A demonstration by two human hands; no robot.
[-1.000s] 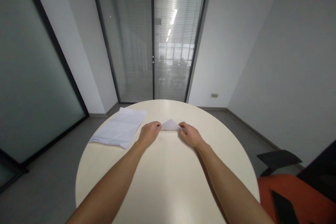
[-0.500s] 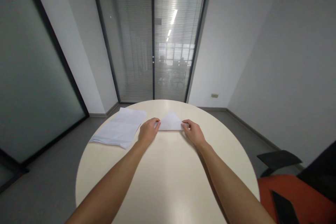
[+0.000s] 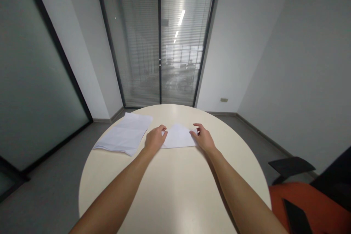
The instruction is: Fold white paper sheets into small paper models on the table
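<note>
A folded sheet of white paper point(image 3: 178, 138) lies on the round table point(image 3: 175, 182), its peak pointing away from me and its straight edge towards me. My left hand point(image 3: 155, 138) rests at the paper's left end, fingers loosely bent, with a gap between thumb and forefinger. At the right end is my right hand point(image 3: 203, 138), its forefinger raised and apart from the thumb. Neither hand visibly pinches the paper. Both hands partly cover the paper's ends, so whether fingertips touch it is hard to see.
Several white sheets point(image 3: 124, 131) lie loosely stacked on the table's left side. An orange chair point(image 3: 315, 204) with black armrests stands close to the table at the right. Beyond the far edge is a glass door point(image 3: 161, 44) with blinds.
The paper shows a broader face now, its near edge lying closer to me and its peak lower. Both hands have loosened from their pinch at its ends, staying nearly in place.
</note>
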